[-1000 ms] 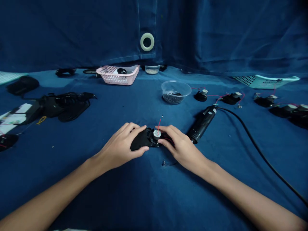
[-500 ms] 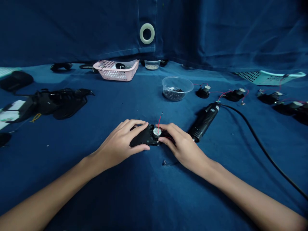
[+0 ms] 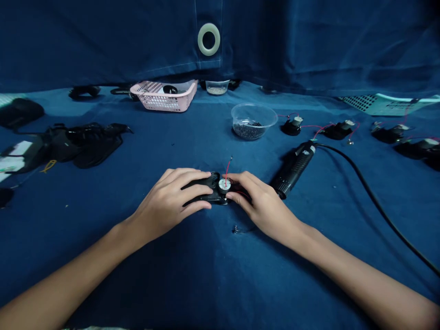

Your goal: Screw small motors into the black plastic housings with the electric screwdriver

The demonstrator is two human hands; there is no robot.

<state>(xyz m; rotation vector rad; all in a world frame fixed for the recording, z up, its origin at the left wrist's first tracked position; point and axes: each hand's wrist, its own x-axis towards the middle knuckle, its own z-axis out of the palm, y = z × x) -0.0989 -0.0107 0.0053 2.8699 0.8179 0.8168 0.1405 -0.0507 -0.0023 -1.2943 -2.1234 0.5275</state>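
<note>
On the blue cloth lies a black plastic housing (image 3: pixel 197 197). My left hand (image 3: pixel 173 195) rests over its left side, fingers apart and thumb along the near edge, holding it. A small round part (image 3: pixel 224 185) with a white top and dark side sits at the housing's right end, and a red wire (image 3: pixel 228 169) rises from it. Thumb and forefinger of my right hand (image 3: pixel 259 197) close around that round part from the right. Below my right hand, a small metal spring (image 3: pixel 235 229) on a thin wire lies on the cloth.
A black corded electric screwdriver (image 3: pixel 294 169) lies just right of my right hand. Beyond stands a clear tub (image 3: pixel 254 121) of small dark screws. Wired black parts (image 3: pixel 338 130) line the right, a pink basket (image 3: pixel 165 98) stands at the back, black housings (image 3: pixel 91 144) lie left.
The fingers of my left hand have spread and shifted slightly over the housing. My right hand keeps its grip on the round part. The whole view has tilted a little.
</note>
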